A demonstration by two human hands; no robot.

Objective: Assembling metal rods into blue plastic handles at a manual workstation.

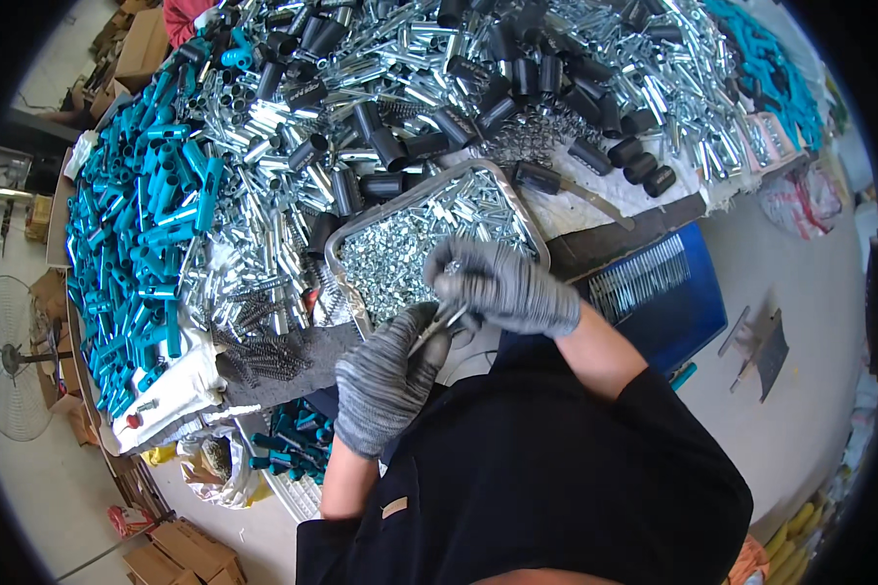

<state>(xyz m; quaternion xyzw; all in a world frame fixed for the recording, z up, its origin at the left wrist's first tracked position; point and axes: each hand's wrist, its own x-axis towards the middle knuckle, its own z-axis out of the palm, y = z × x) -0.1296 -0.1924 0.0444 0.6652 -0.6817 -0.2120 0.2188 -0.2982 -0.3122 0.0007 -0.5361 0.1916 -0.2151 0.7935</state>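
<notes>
My left hand [388, 380], in a grey knitted glove, is closed around a slim shiny metal rod [436, 329] that slants up to the right. Just above it, my right hand [505, 285], gloved alike, has its fingers pinched together at the rod's upper end. Whatever lies between those right fingertips is mostly hidden. Both hands are over the near edge of a metal tray [412, 201] heaped with small silvery fittings [385, 258] and short pins.
Teal plastic handles [156, 195] pile up at the left of the table. Behind the tray lie metal tubes [278, 122], black sleeves [385, 146] and springs [263, 356]. A blue bin [702, 292] with metal rods stands at the right. A fan [10, 359] is at far left.
</notes>
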